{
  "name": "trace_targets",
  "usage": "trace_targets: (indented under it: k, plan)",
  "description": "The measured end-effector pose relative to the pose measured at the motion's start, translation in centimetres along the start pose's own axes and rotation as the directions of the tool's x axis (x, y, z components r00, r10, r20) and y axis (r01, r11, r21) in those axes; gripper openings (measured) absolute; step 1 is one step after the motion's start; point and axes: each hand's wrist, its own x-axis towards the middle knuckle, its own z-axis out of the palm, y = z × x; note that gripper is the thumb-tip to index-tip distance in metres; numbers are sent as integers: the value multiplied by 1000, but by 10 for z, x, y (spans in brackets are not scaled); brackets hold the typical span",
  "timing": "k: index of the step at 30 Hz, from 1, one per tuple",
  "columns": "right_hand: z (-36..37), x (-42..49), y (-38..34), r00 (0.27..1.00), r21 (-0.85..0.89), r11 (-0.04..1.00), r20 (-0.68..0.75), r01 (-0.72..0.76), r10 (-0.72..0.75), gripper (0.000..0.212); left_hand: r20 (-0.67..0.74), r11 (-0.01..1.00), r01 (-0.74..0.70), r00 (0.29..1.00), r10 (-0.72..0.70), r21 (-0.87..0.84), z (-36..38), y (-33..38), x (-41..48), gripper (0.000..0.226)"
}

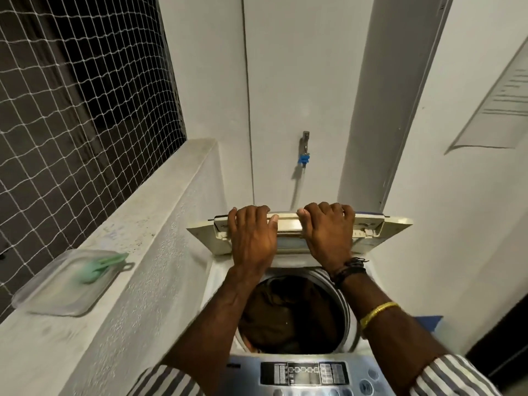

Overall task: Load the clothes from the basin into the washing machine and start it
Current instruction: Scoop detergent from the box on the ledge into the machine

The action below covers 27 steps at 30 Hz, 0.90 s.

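Observation:
A top-loading washing machine (220,277) stands below me with its cream lid (394,224) folded up at the back. Dark brown clothes (288,312) fill the open drum. My left hand (253,238) grips the lid's upper edge, fingers curled over it and thumb on the front. My right hand (328,232) grips the same edge beside it, to the right. The control panel (304,372) with display and buttons sits at the front, near my striped sleeves. The basin is out of view.
A concrete ledge (160,201) runs along the left, carrying a clear plastic tray (54,292) with green pegs (105,267). White netting covers the opening above it. A tap (305,150) with a blue fitting and hose is on the wall behind the machine.

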Motion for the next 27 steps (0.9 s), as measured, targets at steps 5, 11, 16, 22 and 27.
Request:
trace_targets:
  k: [5,11,16,22,27]
  plan:
    - [-8,-29,1,999,-19,1000,52,11,-10,49,97,997,-78,992,76,22,-14,11,-22,38]
    - [-13,-59,5,992,43,999,122,18,-23,51,196,990,-116,972,129,-76,-22,14,-36,36]
    - [-16,-81,7,983,86,996,178,19,-34,54,218,995,-56,973,74,-87,-24,18,-59,29]
    - [-17,-113,13,968,85,995,239,51,-70,49,271,989,-35,960,73,-145,-26,16,-88,28]
    - [-16,-140,17,950,95,993,296,76,-101,49,350,992,-26,934,69,-127,-28,18,-117,26]
